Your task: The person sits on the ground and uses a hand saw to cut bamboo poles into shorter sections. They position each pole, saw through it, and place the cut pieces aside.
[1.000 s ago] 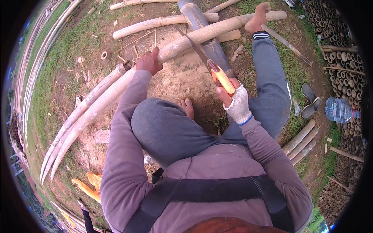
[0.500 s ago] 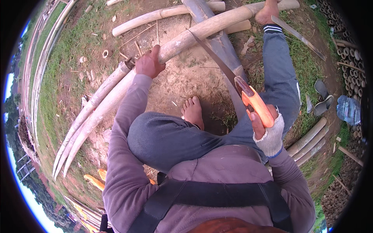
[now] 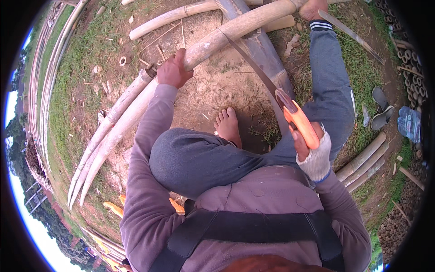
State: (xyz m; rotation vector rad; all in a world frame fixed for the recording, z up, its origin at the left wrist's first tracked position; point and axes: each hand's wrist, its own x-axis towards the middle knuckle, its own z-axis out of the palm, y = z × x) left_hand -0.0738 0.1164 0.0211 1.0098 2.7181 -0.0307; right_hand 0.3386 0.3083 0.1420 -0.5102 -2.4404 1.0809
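Observation:
A long pale bamboo pole (image 3: 240, 27) slants across the upper part of the head view. My left hand (image 3: 174, 70) is closed around it, thumb on top. In my right hand (image 3: 313, 147), which wears a white fingerless knit glove, is the orange handle (image 3: 302, 124) of a handsaw. Its narrow dark blade (image 3: 253, 65) reaches up and left, and the tip lies at the near side of the pole; whether the teeth sit in a cut I cannot tell. My bare foot (image 3: 312, 10) presses on the pole's far right part.
A thicker grey bamboo log (image 3: 269, 59) crosses under the pole. More poles (image 3: 108, 122) lie at left, short lengths (image 3: 362, 161) at right. A long thin blade-like piece (image 3: 353, 35), grey slippers (image 3: 382, 111) and a clear plastic bottle (image 3: 410, 123) lie at right.
The whole view has shifted slightly. Both hands keep their grips, and the saw stands in nearly the same place against the pole.

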